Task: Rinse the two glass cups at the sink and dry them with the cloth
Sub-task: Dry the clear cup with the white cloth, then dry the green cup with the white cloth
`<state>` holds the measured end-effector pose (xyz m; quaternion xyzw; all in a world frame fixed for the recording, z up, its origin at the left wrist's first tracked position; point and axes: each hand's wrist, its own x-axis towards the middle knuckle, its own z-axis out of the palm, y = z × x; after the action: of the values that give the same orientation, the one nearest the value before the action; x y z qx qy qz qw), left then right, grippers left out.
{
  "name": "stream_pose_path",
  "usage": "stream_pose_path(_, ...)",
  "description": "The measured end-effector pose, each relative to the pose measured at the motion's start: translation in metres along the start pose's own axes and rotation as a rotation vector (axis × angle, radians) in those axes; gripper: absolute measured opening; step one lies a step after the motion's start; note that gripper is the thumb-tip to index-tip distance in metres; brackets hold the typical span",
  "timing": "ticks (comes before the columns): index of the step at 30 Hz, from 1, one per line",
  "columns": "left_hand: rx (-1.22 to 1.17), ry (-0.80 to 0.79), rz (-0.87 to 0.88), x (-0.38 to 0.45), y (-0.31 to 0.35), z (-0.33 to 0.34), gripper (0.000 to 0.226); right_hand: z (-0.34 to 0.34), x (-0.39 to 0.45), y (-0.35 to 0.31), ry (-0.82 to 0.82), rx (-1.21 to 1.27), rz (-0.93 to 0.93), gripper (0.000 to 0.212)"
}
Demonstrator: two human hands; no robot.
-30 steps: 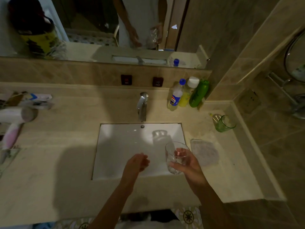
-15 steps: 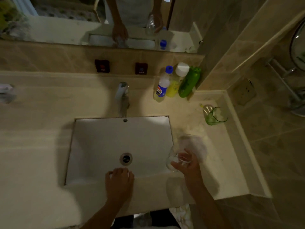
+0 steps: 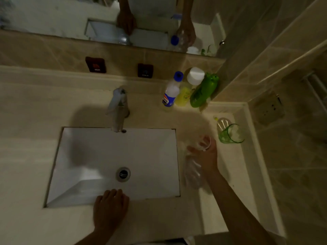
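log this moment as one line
right hand: holds glass cup, cloth | left hand: rests on sink edge | tap: no water seen

- Clear glass cup (image 3: 192, 171): see-through and blurred, lying tilted on the tabletop just right of the sink, under the right hand (image 3: 206, 156), which holds it; its exact outline is hard to make out.
- Green glass cup (image 3: 231, 133): tinted green and translucent, leaning on its side near the right back corner of the tabletop, its open mouth facing right; something pale shows inside.
- Cloth (image 3: 203, 141): pale, bunched at the fingertips of the same hand, just left of the green cup.
- Sink (image 3: 113, 156): white, rectangular, a round drain near its middle.
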<state>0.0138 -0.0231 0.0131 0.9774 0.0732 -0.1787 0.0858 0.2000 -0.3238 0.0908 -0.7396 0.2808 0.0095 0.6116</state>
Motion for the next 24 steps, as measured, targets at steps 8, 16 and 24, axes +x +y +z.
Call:
stream_pose_path(8,0.037,0.038,-0.012,0.002,0.000,0.004,0.034,-0.002,0.051,-0.009,0.077,-0.098,-0.076,0.095)
stream_pose_path(16,0.063,0.064,-0.013,0.002,0.002,0.003,0.035,-0.005,0.059,-0.002,0.078,-0.126,-0.091,0.092)
stream_pose_path(24,0.075,0.010,-0.028,0.002,-0.001,0.003,0.034,-0.009,0.061,0.003,0.058,-0.162,-0.042,0.094)
